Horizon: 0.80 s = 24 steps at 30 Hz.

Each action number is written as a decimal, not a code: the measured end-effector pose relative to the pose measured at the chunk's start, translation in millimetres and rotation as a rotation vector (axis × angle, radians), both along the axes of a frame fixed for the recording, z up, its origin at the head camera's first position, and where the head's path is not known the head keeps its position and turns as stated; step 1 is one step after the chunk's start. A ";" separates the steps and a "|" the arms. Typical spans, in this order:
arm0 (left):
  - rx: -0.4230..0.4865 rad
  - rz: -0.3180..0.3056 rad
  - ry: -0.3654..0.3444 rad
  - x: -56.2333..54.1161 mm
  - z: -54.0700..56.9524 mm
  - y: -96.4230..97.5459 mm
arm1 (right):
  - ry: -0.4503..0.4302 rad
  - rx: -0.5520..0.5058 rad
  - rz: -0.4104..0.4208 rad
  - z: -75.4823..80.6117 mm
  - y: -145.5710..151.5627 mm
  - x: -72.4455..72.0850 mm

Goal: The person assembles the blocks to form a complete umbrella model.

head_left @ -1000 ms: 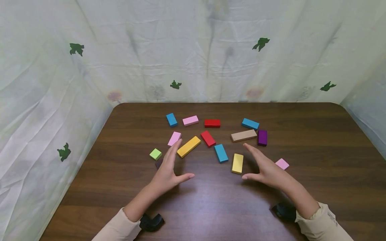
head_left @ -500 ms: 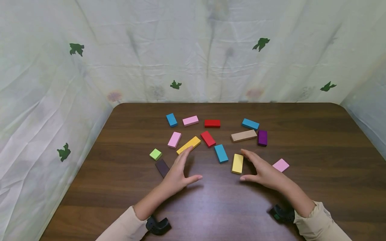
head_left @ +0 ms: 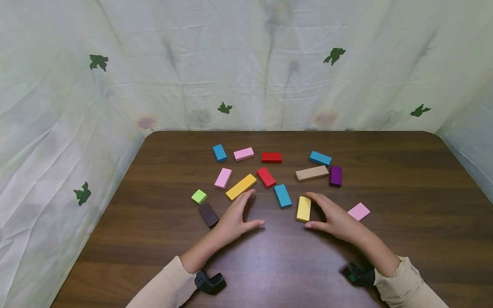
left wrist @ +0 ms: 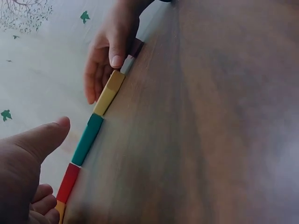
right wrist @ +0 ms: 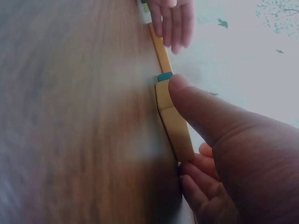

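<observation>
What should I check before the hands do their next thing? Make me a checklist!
1. Pale yellow block lying flat: ok.
2. Right hand close to it: ok.
3. Right hand touching it: cannot tell, the views don't settle it.
4. Nearest blue block apart from it: ok, there's a gap.
5. Left hand free: ok, it holds nothing.
6. Rightmost pink block fully showing: not ok, the right hand covers part.
</observation>
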<state>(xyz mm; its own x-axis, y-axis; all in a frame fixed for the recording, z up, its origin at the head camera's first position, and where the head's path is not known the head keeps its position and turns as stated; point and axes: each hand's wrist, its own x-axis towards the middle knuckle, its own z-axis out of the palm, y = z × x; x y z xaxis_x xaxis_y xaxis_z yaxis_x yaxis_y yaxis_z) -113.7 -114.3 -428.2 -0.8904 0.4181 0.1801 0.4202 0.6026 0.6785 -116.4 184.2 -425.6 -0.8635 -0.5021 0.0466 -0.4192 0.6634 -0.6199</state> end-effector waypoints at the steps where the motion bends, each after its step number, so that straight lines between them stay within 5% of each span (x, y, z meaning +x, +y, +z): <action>1: -0.006 -0.002 -0.001 -1.1 -0.8 0.6 | 0.003 0.002 -0.003 0.1 -0.5 0.2; 24: -0.076 -0.042 0.008 -20.6 -9.4 21.4 | 0.036 0.014 -0.019 -2.7 -2.3 1.2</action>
<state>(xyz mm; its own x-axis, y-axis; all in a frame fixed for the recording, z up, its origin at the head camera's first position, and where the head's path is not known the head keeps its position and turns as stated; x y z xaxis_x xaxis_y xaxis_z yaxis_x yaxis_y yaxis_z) -134.2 -92.9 -437.6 -0.8703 0.4682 0.1532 0.4516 0.6339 0.6279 -115.2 181.9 -428.3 -0.8708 -0.4865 0.0707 -0.4281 0.6796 -0.5957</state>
